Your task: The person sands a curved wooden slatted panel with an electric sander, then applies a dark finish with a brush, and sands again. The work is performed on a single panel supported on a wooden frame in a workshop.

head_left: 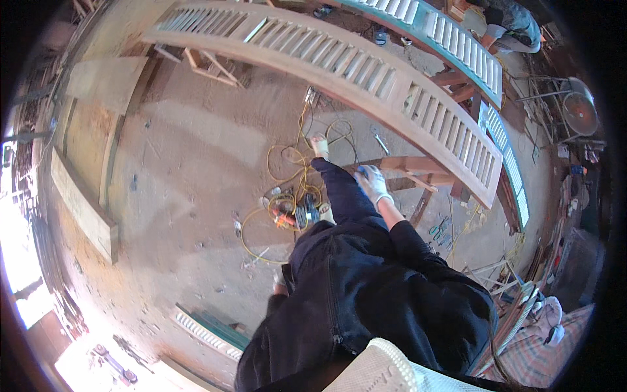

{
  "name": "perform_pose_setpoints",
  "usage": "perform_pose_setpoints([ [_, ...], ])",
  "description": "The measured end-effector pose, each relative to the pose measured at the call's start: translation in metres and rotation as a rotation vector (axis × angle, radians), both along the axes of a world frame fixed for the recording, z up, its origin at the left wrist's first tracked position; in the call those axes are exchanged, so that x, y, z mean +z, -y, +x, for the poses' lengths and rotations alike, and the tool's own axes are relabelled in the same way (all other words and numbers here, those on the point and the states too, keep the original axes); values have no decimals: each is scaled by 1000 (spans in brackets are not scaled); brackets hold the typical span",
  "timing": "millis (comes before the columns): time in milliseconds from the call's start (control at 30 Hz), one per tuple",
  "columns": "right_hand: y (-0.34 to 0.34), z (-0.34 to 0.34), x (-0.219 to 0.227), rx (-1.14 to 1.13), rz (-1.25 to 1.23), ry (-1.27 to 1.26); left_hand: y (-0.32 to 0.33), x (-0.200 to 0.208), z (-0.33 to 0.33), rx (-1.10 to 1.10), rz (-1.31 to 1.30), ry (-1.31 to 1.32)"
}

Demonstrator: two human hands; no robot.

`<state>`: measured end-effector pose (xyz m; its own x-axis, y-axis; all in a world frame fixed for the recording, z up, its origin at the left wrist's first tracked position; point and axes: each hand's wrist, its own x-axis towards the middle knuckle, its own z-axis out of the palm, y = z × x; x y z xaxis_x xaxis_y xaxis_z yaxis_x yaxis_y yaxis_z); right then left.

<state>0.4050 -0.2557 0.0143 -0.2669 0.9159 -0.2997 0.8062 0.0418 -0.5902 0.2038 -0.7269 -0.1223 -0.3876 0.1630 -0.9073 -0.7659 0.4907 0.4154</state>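
Observation:
My right hand [374,184], in a white glove, hangs in front of my dark trouser leg. Its fingers curl around a small blue patch, and whether that is an object or part of the glove is unclear. Just beyond it is a wooden trestle [411,164] under a long bare-wood louvred shutter [401,81]. The hand looks apart from the shutter. My left hand [279,282] shows only as a sliver beside my jacket; its fingers are hidden. Near my feet, an orange and black power tool [284,218] lies on the floor amid a yellow cord [269,171].
Teal louvred shutters [480,72] stand beyond the bare one. Another person [516,29] bends at the far right, near a round fan [580,114]. A thick board [81,206] lies at left. Pliers or scissors [439,228] and a wrench-like tool [381,142] lie on the floor.

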Motion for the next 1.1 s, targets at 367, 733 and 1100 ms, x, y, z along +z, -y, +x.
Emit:
perform_pose_setpoints([
  [367,-191,-197,79,258,581,-223,-217,30,-188,260,-123,382],
  [733,-284,-309,66,223,175,367,-516,200,-369,-168,238,-554],
  [1100,-357,-566,51,249,432,211,-300,84,-384,75,-358,-2],
])
